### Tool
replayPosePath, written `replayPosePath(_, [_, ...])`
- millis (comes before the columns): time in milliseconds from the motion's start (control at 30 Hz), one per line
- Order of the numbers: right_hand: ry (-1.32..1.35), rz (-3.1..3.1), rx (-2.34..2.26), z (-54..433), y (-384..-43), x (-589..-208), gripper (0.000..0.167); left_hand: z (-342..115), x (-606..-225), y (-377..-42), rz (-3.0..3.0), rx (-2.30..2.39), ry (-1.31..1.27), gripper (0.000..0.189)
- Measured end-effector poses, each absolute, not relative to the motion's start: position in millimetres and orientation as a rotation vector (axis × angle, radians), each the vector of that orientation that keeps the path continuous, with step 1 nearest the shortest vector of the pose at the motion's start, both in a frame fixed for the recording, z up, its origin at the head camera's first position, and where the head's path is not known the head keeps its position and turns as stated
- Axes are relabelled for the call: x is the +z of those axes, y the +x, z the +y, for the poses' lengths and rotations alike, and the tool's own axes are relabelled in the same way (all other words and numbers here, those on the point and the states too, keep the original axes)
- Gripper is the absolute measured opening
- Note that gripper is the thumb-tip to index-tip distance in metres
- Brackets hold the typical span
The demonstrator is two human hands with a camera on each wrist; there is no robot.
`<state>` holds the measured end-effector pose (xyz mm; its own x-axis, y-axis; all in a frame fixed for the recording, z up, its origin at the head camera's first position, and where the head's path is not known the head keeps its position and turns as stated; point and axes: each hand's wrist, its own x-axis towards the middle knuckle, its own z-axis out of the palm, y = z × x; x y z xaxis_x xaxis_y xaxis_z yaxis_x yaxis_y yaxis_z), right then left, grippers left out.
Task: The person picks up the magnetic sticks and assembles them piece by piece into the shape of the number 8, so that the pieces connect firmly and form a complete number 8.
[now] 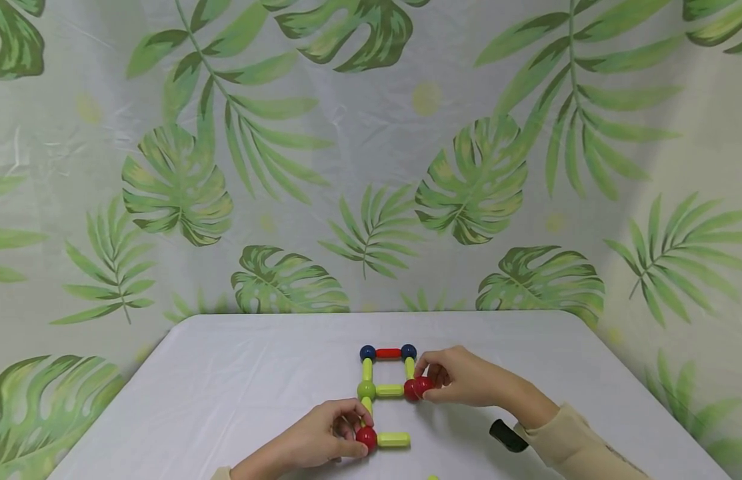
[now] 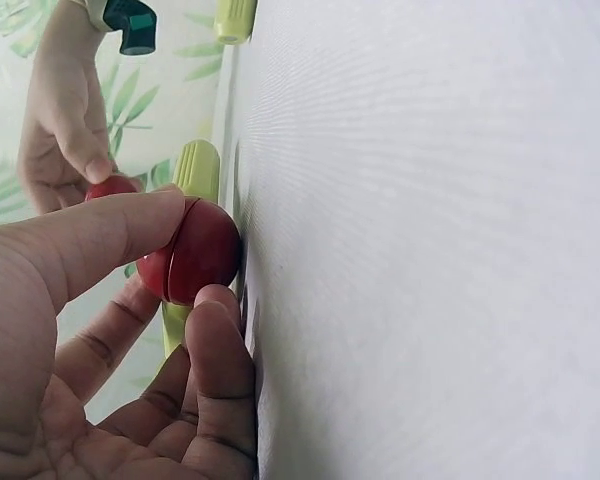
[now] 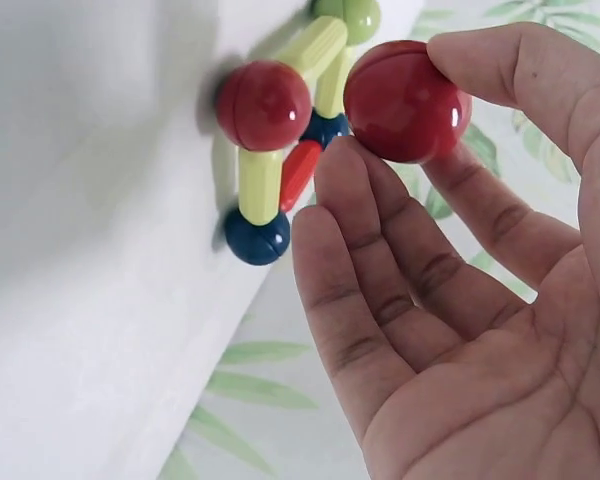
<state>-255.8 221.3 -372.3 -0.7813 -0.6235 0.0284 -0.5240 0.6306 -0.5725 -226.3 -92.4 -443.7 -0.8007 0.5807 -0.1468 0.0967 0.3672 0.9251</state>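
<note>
A flat frame of balls and sticks lies on the table. Blue balls (image 1: 367, 353) joined by a red stick (image 1: 388, 353) form its far side, and a green ball (image 1: 366, 389) sits at its left. My left hand (image 1: 323, 430) pinches the red ball (image 2: 205, 250) at the near left corner, from which a yellow-green stick (image 1: 395, 439) points right. Between thumb and fingers, my right hand (image 1: 467, 377) holds another red ball (image 3: 405, 100). It is raised beside the frame's right-hand red ball (image 3: 263, 105), overlapping that one in the head view.
A white-covered table (image 1: 227, 373) stands before a leaf-print curtain (image 1: 371, 133). At the bottom edge of the head view, the tip of a yellow-green piece (image 1: 433, 477) shows. A black device (image 1: 509, 435) sits by my right sleeve.
</note>
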Motion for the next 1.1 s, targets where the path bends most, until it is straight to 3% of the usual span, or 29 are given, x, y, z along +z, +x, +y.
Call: replayPosePath(1100, [-0.843, 2.426, -0.967, 216.9, -222.0, -407.6, 0.024, -93.9, -445.1, -228.7, 2.168, 1.424, 0.617, 0.026])
